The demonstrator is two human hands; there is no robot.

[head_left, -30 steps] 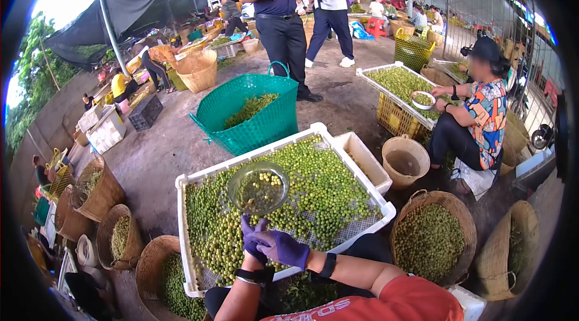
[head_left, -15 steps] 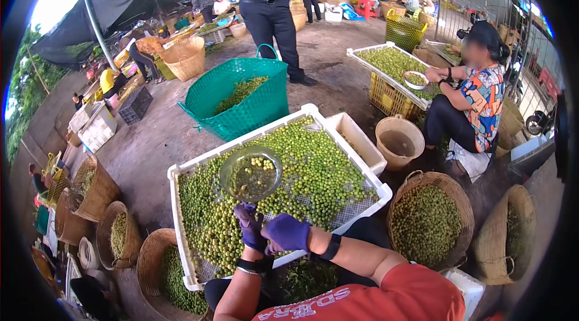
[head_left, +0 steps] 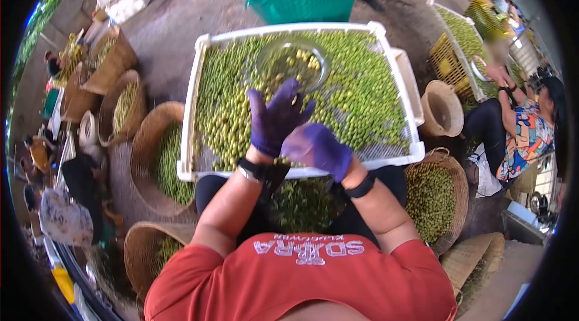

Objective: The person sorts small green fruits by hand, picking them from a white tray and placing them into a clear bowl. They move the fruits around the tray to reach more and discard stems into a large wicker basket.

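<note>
1. At centre frame, both hands were raised over the near edge of the white tray (head_left: 192, 98), each in a purple glove.
2. Left hand (head_left: 274, 119): released, with fingers spread and pointing toward the top of the frame. Nothing showed in it. Its fingertips overlapped the bowl (head_left: 294, 64) in view, but I couldn't tell if they touched.
3. Right hand (head_left: 318, 147): fingers curled inward, back of the glove to the camera, just beside the left wrist. Can't tell if it pinched anything, since the palm side was hidden.
4. Green fruit (head_left: 362, 92): piled across most of the tray, thickest at upper centre and right. There was bare mesh along the lower right edge.
5. The bowl sat on top of the fruit at upper centre with a few pieces inside. It was probably parked there so either hand could reach it without a stretch.
6. The tray's near rim sat above the person's knees. My read is that this kept the whole pile within arm's length while seated.
7. Woven basket (head_left: 140, 152) at left and second woven basket (head_left: 461, 188) at lower right both held green fruit and flanked the tray. That looked like a one-per-side layout, each an easy reach from the tray.
8. Co-worker (head_left: 522, 134) at the right edge was seated at a separate tray, well apart from these hands.
</note>
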